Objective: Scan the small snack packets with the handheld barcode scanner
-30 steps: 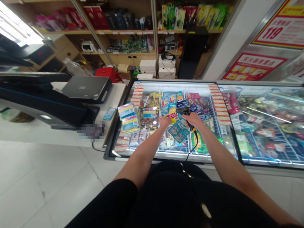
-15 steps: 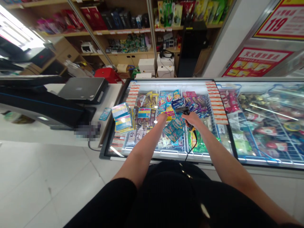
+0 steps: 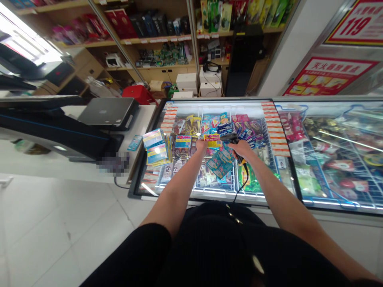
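Note:
My right hand (image 3: 243,150) grips a black corded barcode scanner (image 3: 229,138) over the glass lid of a chest freezer (image 3: 209,195); its cable (image 3: 243,179) hangs down toward me. My left hand (image 3: 201,146) holds up a small yellow and pink packet (image 3: 212,139) just in front of the scanner's head. A teal packet (image 3: 220,163) lies on the glass under both hands. A stack of blue and yellow packets (image 3: 155,148) rests on the lid to the left.
A white counter (image 3: 74,167) on the left carries a closed laptop (image 3: 107,112) and a black till screen (image 3: 54,127). A second freezer (image 3: 338,155) stands to the right. Shelves of goods (image 3: 167,36) line the back wall. White tiled floor (image 3: 60,223) lies at lower left.
My left hand has lifted the yellow and pink packet up in front of the scanner. The view has shifted slightly; my right hand stays on the scanner.

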Action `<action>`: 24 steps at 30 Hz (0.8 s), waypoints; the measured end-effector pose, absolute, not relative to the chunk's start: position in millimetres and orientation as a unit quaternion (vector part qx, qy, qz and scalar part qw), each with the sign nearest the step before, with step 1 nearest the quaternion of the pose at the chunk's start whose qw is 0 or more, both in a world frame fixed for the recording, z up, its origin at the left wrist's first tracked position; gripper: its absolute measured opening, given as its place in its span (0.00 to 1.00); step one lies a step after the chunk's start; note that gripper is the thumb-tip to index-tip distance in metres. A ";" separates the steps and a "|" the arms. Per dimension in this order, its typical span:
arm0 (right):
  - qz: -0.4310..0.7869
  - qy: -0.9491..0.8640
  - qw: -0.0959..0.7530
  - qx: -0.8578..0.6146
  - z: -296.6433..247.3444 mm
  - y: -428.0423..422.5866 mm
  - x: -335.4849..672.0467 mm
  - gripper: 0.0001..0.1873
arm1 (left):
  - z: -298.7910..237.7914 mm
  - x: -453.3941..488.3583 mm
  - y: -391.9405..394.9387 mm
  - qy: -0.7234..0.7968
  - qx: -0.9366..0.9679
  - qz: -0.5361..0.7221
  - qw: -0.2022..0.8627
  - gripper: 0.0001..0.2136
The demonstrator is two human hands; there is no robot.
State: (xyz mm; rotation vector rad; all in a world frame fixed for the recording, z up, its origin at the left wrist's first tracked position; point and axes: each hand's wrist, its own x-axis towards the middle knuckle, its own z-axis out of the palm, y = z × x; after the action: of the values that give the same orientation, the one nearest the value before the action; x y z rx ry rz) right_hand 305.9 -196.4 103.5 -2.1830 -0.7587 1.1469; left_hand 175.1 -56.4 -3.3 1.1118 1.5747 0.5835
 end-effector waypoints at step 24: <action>0.448 -0.302 0.269 -0.797 100.7 -177.8 266.8 0.18 | 23.8 128.2 -42.1 0.651 0.420 0.301 0.556 0.16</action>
State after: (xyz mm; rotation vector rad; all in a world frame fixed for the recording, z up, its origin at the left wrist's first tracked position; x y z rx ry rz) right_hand 266.8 -177.8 100.7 -2.1492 -0.8137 1.2088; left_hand 128.2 -42.1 23.8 0.9918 1.5374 0.7098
